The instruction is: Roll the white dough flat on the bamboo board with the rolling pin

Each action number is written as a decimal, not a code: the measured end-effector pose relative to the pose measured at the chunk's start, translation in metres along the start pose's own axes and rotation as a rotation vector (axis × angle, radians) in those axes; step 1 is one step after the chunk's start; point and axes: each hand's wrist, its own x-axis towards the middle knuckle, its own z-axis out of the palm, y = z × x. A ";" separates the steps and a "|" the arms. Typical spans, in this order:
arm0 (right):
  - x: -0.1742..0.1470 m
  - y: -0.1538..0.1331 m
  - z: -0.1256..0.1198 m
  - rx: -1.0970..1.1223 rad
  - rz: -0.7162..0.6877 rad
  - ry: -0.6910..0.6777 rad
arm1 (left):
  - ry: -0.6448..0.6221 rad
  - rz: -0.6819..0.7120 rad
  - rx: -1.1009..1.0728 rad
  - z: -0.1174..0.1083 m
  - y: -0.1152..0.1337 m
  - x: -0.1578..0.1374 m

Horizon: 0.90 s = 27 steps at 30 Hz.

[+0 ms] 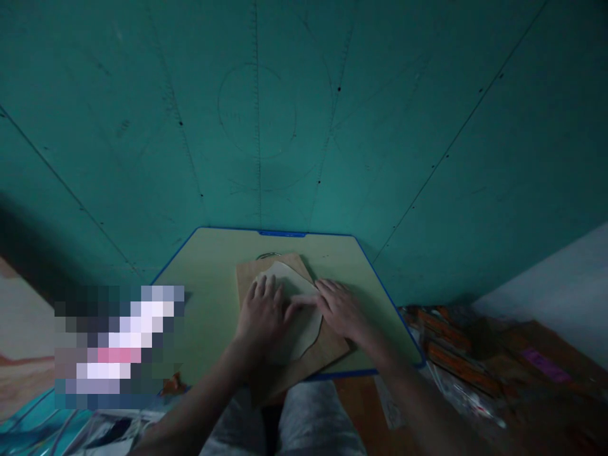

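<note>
A thin pale sheet that looks like rolled-out dough lies across a wooden board. My left hand rests on the sheet's left part, palm down with fingers stretched out. At the sheet's right edge lies my right hand, its fingers extended flat over the edge and board. Both thumbs point inward over the middle of the sheet and seem to meet there. A metal ring shows at the board's far end. My palms hide part of the sheet.
The board lies on a pale folding table with a blue rim, against a green wall. Packaged items and a cardboard box stand at the right. A blurred-out patch covers something at the left. My legs are below the table.
</note>
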 end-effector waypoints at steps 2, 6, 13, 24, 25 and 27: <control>-0.023 -0.003 -0.003 0.033 -0.061 0.047 | 0.054 0.047 0.001 0.000 0.008 -0.023; -0.067 -0.009 -0.006 0.084 -0.137 0.119 | 0.173 0.071 -0.024 0.003 0.022 -0.070; -0.049 -0.003 0.003 0.043 -0.122 0.110 | 0.129 0.111 -0.062 0.006 0.002 -0.041; -0.065 -0.012 -0.002 0.064 -0.106 0.100 | 0.164 0.129 -0.061 0.003 0.006 -0.057; -0.078 -0.014 -0.001 0.062 -0.115 0.114 | 0.199 0.151 -0.064 0.003 0.007 -0.069; -0.091 -0.015 0.001 0.058 -0.129 0.125 | 0.247 0.180 -0.062 0.003 0.007 -0.081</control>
